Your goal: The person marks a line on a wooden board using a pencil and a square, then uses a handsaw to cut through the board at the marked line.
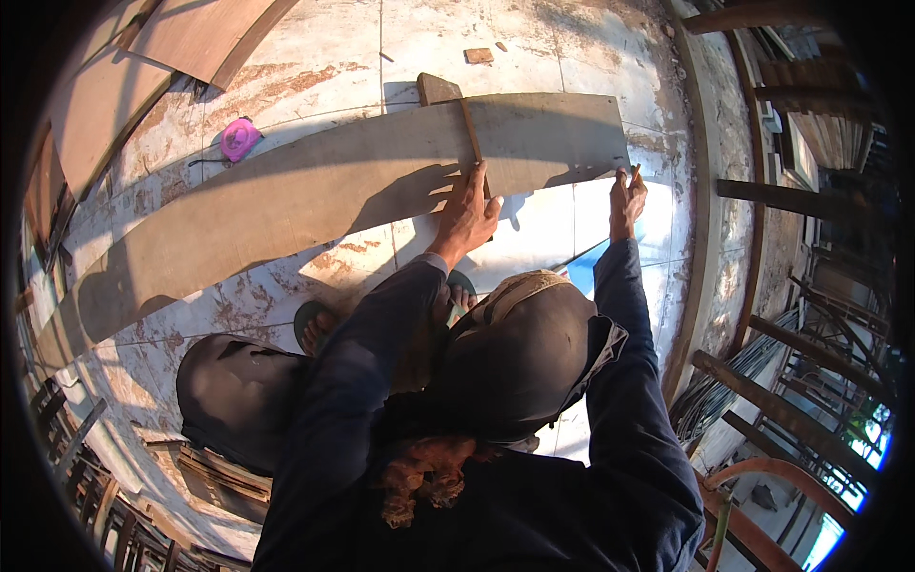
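Observation:
A long wooden board (pixel 315 186) lies across in front of me, its squared end at the right. Over it rests a try square, its thick wooden stock (pixel 438 90) against the far edge and its thin blade (pixel 471 133) running toward me. My left hand (pixel 465 221) is closed on the near end of that blade, at the board's near edge. At the board's near right corner, my right hand (pixel 625 202) is closed around a small yellowish pencil (pixel 636 173). Its fingertips are at the corner; whether they touch the wood I cannot tell.
Beyond the board sits a pink tape measure (pixel 240 139) on the stained tiled floor. Wooden panels (pixel 110 110) lean at the far left. A small wood scrap (pixel 478 55) lies farther off. Something blue (pixel 583 271) is beside my right knee. Beams and racks (pixel 791 200) line the right.

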{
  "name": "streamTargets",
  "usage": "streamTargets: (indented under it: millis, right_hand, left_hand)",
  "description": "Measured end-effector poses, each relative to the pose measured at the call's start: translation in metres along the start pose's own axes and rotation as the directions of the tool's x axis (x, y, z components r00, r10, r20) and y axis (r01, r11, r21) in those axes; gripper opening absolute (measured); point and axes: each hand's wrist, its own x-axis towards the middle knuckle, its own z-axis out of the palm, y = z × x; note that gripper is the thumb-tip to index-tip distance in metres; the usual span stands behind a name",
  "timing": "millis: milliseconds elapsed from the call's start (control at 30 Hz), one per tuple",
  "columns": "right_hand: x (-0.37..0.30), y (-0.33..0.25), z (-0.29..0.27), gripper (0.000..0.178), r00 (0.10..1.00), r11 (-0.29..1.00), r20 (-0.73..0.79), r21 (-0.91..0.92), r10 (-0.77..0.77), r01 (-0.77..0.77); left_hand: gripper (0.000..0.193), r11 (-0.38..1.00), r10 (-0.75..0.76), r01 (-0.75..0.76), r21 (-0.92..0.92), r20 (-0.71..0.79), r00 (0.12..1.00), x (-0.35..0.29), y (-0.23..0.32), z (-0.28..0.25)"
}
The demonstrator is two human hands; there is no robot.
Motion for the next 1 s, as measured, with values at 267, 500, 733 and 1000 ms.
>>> streamTargets:
  millis: [267,500,733,1000]
  right_hand:
    - [0.059,0.029,0.013,0.056,0.923,0.995,0.372,-0.057,0.094,-0.078]
    - [-0.016,-0.020,0.015,0.073,0.930,0.988,0.351,-0.060,-0.110,0.140]
    - [-0.124,-0.125,0.040,0.044,0.768,0.874,0.428,0.321,-0.476,0.363]
    - [-0.140,-0.105,0.036,0.031,0.704,0.851,0.532,0.485,-0.471,0.203]
  left_hand:
    - [0.079,0.983,-0.142,0.141,-0.120,-0.001,0.990,0.022,0.020,0.001]
    - [0.054,0.942,-0.266,0.330,0.058,-0.468,0.842,0.024,-0.001,-0.068]
    - [0.036,0.907,-0.318,0.421,0.017,-0.628,0.710,-0.036,-0.089,-0.204]
    - [0.043,0.917,-0.397,0.337,-0.211,-0.547,0.737,-0.078,-0.118,-0.217]
